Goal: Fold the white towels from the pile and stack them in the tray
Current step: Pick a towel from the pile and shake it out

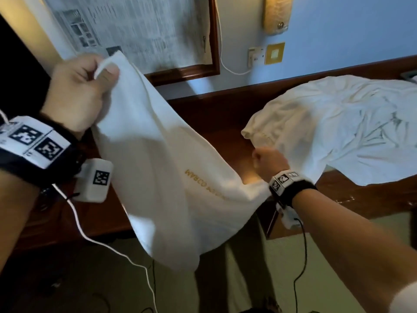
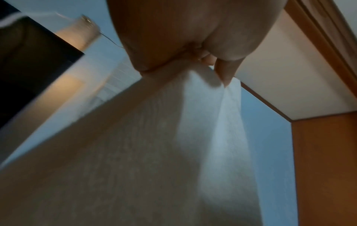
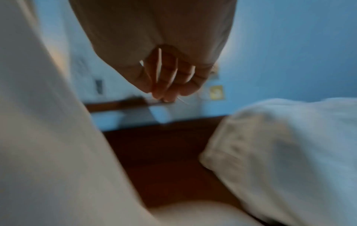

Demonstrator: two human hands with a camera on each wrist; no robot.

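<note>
A white towel with gold lettering hangs spread in the air in front of the dark wooden desk. My left hand is raised at the upper left and pinches the towel's top corner; the left wrist view shows the cloth dropping from those fingers. My right hand hovers low over the desk beside the pile of white towels. Its fingers are curled with no cloth seen in them. The towel's lower corner runs under that wrist. No tray is in view.
The rumpled pile covers the right part of the desk and overhangs its front edge. A framed print hangs on the blue wall behind, with sockets and a white cable. Cables trail over the floor below.
</note>
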